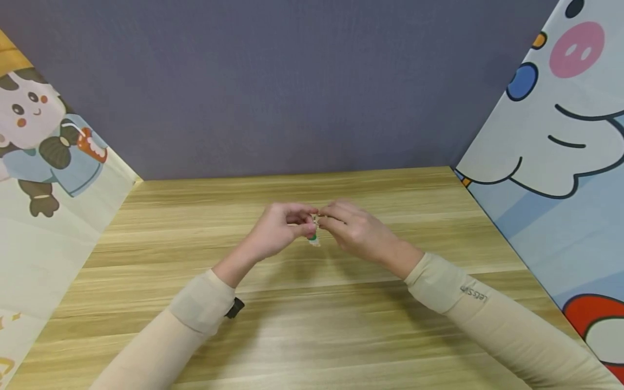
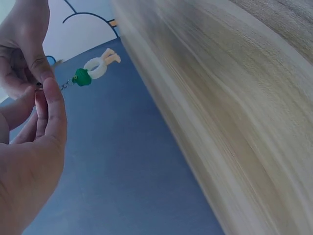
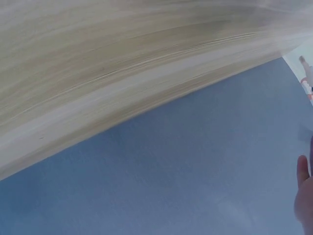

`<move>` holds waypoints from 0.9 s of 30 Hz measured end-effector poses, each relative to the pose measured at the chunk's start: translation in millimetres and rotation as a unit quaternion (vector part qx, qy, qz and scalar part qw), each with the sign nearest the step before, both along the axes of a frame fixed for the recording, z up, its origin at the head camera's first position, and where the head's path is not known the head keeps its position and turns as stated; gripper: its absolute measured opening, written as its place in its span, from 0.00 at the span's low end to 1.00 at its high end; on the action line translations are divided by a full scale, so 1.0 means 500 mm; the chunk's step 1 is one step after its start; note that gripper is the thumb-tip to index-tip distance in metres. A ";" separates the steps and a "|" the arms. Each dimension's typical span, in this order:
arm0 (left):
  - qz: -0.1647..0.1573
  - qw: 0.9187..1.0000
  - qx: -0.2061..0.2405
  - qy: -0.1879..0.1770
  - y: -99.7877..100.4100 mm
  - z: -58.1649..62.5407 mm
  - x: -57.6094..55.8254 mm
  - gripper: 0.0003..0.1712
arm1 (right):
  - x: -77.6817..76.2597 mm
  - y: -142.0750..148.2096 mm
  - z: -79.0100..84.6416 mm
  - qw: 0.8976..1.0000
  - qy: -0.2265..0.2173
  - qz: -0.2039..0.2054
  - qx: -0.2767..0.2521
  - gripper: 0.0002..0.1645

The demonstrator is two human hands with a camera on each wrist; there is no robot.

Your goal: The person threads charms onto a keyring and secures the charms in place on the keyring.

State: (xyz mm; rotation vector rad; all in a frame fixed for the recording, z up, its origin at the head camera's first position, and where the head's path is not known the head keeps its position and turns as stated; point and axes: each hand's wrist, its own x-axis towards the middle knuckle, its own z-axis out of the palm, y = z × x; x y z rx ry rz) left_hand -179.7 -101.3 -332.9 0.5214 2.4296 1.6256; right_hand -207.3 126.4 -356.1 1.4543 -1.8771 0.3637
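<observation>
A small keychain [image 2: 82, 77] hangs between the two hands, with a green part, a white ring-like part and pale leg-like ends on a short metal chain. My left hand [image 1: 280, 230] pinches its metal end between thumb and fingers. From the other side, my right hand [image 1: 358, 230] has its bent fingertips at the same metal fitting, pinching it. In the head view the fingers cover most of the keychain, and only the green and white lower end shows below them. The right wrist view catches just part of a hand [image 3: 304, 200] at its edge.
Beneath the hands lies a wood-grain table [image 1: 312, 336]. A plain grey-blue panel [image 1: 292, 86] rises at its back edge. Cartoon-printed panels stand at the left [image 1: 29, 260] and right [image 1: 487, 162]. A black strap end [image 1: 235, 307] sticks out by the left sleeve.
</observation>
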 end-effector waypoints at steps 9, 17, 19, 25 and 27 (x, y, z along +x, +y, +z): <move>0.015 0.990 -0.093 0.102 0.004 -0.003 0.002 0.08 | -0.002 0.000 0.001 1.000 -0.015 0.017 -0.001 0.11; -0.006 0.982 -0.123 0.143 0.003 -0.008 0.004 0.06 | 0.010 0.001 0.009 0.976 -0.217 -0.027 0.003 0.16; -0.017 0.984 -0.119 0.130 0.004 -0.008 0.005 0.07 | 0.012 0.000 0.012 0.960 -0.276 -0.042 -0.007 0.17; -0.046 0.993 -0.073 0.078 0.004 -0.010 0.003 0.08 | 0.006 -0.003 0.014 0.936 -0.349 -0.030 -0.031 0.09; -0.052 0.995 -0.062 0.063 0.003 -0.009 0.002 0.08 | 0.004 -0.001 0.016 0.928 -0.371 -0.031 -0.029 0.08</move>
